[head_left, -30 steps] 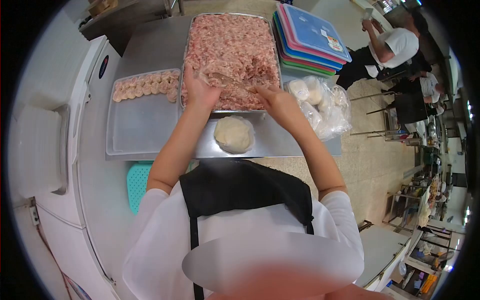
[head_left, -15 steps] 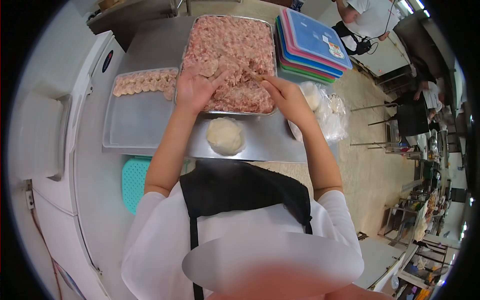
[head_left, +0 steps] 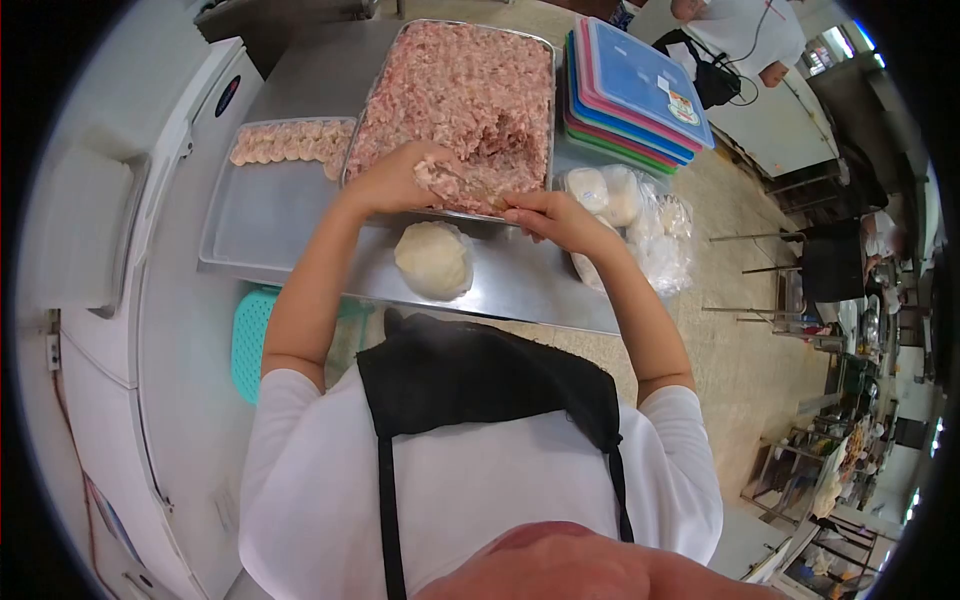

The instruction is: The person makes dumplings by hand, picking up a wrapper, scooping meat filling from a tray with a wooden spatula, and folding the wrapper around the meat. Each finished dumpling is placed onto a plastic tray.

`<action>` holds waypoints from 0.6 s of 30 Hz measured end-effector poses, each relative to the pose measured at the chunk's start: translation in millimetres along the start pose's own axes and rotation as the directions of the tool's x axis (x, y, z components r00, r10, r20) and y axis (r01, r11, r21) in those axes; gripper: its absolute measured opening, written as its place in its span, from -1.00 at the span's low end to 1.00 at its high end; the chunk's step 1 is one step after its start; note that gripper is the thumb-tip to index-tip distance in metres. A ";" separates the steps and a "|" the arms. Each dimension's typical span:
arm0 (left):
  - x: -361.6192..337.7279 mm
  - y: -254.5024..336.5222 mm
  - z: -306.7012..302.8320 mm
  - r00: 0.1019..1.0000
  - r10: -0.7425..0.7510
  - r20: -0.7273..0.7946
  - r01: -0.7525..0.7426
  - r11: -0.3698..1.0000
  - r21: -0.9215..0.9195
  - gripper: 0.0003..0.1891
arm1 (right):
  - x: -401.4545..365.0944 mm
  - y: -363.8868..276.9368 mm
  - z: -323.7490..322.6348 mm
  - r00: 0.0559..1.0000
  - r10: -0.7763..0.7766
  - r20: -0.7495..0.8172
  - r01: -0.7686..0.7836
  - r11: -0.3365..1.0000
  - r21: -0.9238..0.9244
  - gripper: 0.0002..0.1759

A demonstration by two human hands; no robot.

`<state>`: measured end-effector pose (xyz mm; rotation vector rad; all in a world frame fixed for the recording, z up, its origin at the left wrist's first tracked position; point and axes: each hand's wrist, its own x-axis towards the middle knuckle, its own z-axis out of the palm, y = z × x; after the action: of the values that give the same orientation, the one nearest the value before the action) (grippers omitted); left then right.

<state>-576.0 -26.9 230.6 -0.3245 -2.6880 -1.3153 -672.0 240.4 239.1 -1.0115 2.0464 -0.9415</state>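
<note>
My left hand point(head_left: 398, 180) is curled over the near left part of the meat tray, closed around a dumpling wrapper with minced meat point(head_left: 438, 178) on it. Its palm is turned away and partly hidden. At the tray's near right edge, my right hand point(head_left: 553, 217) pinches a thin stick-like tool point(head_left: 503, 204), mostly covered by the fingers. The metal tray point(head_left: 551, 110) is full of pale pink minced meat point(head_left: 460, 85), with a hollow dug at its right. Just in front sits a ball of dough point(head_left: 433, 260) on the steel table.
On the left, a plastic tray point(head_left: 255, 225) bears a row of folded dumplings point(head_left: 290, 145). Stacked coloured lids point(head_left: 640, 75) stand at the back right, with bagged dough balls point(head_left: 640, 215) nearer. A teal basket point(head_left: 255, 345) is below the table. Another person point(head_left: 750, 40) stands beyond.
My left hand has turned from an open palm to a curled grip around the wrapper. My right hand has moved down from the meat's middle to the tray's near edge, with the tool.
</note>
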 end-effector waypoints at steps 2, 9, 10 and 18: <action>-0.4 -6.9 9.4 0.998 -0.042 -0.042 0.043 0.999 0.025 -0.55 | 4.6 13.9 -1.1 0.998 -0.030 -0.048 0.027 0.997 -0.074 -0.65; 6.9 -40.2 40.1 0.837 -0.527 -0.146 0.498 0.845 -0.194 -0.43 | -0.9 11.9 16.7 0.850 -0.342 -0.401 0.128 0.872 -0.472 -0.72; 1.6 -49.6 47.2 0.835 -0.517 -0.187 0.507 0.856 -0.101 -0.39 | 12.4 35.4 20.7 0.862 -0.344 -0.372 0.132 0.861 -0.490 -0.72; -23.0 18.0 21.0 0.914 -0.321 -0.247 0.307 0.947 -0.096 -0.34 | -11.9 46.0 -15.5 0.923 -0.179 -0.341 0.032 0.918 -0.396 -0.69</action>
<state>-549.6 -2.7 226.7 0.2737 -2.5546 -1.4000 -695.5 275.5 212.3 -1.2341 2.5899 -0.8525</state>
